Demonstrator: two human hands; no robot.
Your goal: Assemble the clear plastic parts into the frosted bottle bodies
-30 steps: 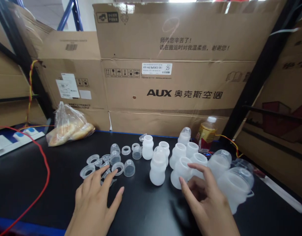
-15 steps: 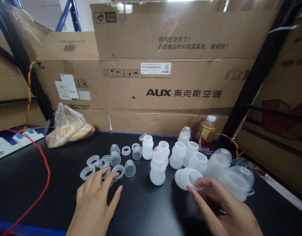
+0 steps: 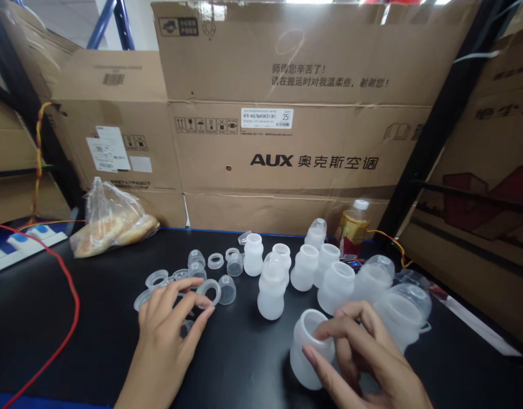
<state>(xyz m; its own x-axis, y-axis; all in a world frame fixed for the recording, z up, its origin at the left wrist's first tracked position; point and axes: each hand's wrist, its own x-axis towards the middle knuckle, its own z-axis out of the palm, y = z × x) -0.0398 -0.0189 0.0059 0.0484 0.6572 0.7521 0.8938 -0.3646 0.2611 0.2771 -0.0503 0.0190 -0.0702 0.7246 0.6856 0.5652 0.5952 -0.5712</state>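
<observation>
Black table (image 3: 65, 341) carrying translucent bottle parts (image 3: 253, 254): left hand (image 3: 167, 335) pinches a plastic collar ring (image 3: 208, 292) between fingertips, while right hand (image 3: 359, 352) curls around a slightly tilted frosted bottle body (image 3: 308, 352)

Open black tabletop (image 3: 103, 341) lets a hand pass between the left hand (image 3: 165, 332) and the red cable (image 3: 77, 301), and a lane runs to the near edge between that hand and the right hand (image 3: 357, 355). Toward the back edge, translucent bottles (image 3: 271, 298) and rings (image 3: 157, 279) stand close together, blocking any straight reach through
</observation>
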